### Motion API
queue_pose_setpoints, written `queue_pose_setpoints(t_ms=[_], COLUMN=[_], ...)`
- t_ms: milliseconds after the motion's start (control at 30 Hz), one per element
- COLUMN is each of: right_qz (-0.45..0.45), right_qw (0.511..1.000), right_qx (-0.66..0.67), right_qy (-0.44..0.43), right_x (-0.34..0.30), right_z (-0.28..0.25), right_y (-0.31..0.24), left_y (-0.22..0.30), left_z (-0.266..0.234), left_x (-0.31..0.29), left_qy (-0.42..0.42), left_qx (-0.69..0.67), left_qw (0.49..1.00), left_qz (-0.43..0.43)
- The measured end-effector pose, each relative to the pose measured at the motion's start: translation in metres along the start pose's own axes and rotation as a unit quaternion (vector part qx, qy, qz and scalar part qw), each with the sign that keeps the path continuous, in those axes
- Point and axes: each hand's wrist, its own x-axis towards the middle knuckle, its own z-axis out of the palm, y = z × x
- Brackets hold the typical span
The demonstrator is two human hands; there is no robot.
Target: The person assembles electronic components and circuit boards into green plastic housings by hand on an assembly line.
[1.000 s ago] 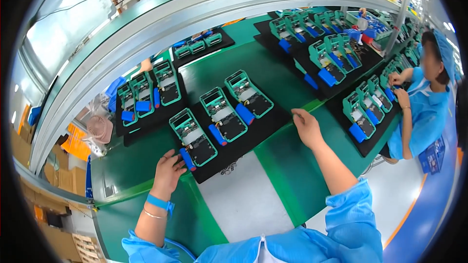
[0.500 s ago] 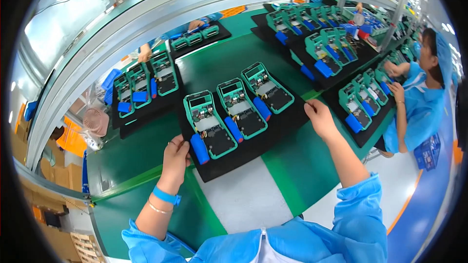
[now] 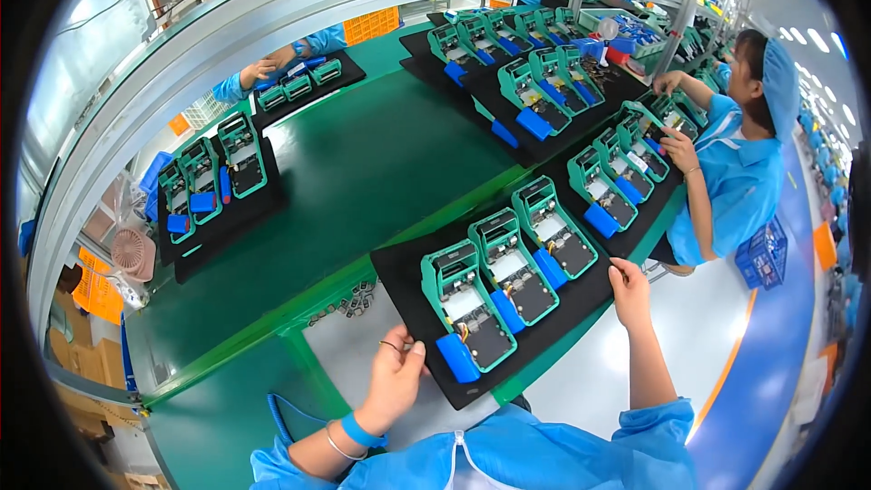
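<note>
My left hand (image 3: 397, 377) grips the near left edge of a black foam board (image 3: 401, 274). At its right end, my right hand (image 3: 630, 292) pinches the edge between thumb and fingers. Three green device housings lie side by side on the board: a left one (image 3: 464, 304), a middle one (image 3: 513, 265) and a right one (image 3: 555, 229). Circuit boards and wires show inside them. Blue wrapped battery packs sit next to the housings, the nearest battery pack (image 3: 457, 358) at the board's near left corner.
A similar loaded board (image 3: 263, 218) lies at the left, with more housings (image 3: 544, 95) at the back right. On my right a co-worker in blue (image 3: 735, 172) handles housings. Another person's hands (image 3: 263, 73) work across the green bench (image 3: 363, 163). Small metal parts (image 3: 349, 301) lie near my left hand.
Both hands have brought the board with its three housings toward me and to the right, off the middle of the green bench. My view has shifted too.
</note>
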Motion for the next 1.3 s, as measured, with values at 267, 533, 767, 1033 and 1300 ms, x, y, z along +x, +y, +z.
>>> queue_pose_setpoints(t_ms=[267,533,767,1033,1300], right_qz=[-0.136,-0.132,-0.149,-0.120,-0.135], right_qw=[0.971,0.973,0.971,0.963,0.962], right_qx=[-0.142,-0.138,-0.116,-0.166,-0.085], right_qy=[0.135,0.132,0.144,0.172,0.222], right_x=[0.013,0.025,0.042,0.044,0.030], right_z=[0.040,0.033,0.070,0.061,0.076], right_y=[0.027,0.060,0.076,0.115,0.108], left_y=[-0.026,-0.026,-0.068,-0.083,-0.092], left_z=[0.013,0.027,0.027,0.046,0.046], left_x=[0.003,0.015,0.030,0.052,0.048], left_qy=[0.013,-0.027,0.003,-0.055,-0.046], left_qx=[0.022,0.193,0.195,0.184,0.218], left_qw=[0.999,0.979,0.980,0.981,0.975], left_qz=[-0.033,-0.050,-0.033,-0.039,-0.017])
